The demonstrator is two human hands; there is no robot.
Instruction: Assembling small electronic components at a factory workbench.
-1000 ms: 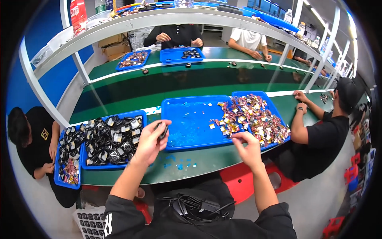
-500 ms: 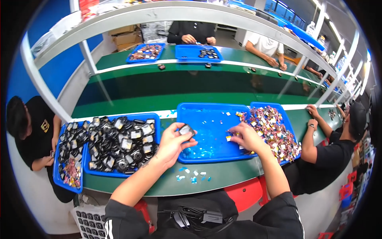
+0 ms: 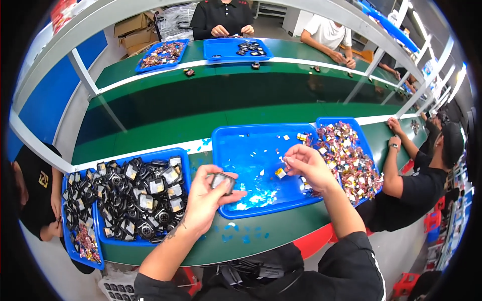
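Note:
My left hand [image 3: 201,203] is closed around a black watch case [image 3: 222,183] with a rounded square shape and a pale grey face, above the left edge of the middle blue tray [image 3: 238,155]. Over that same tray, my right hand [image 3: 312,168] has thumb and fingertips pinched together. A small yellow-and-white battery-like part [image 3: 280,173] hangs just below those fingertips, apparently by thin wires. The two hands are apart. Beside my right hand, a heap of similar small wired parts [image 3: 346,160] fills the right-hand tray.
To the left, a blue tray holds many black watch cases [image 3: 145,200]; a narrower tray [image 3: 102,236] overlaps its side. Blue film scraps [image 3: 241,233] lie on the green bench. A metal frame [image 3: 45,145] stands around the bench. People work at both sides and across.
My right hand has lifted the small part leftward, away from the heap. My left hand still holds the watch case, now turned slightly. The whole view has shifted.

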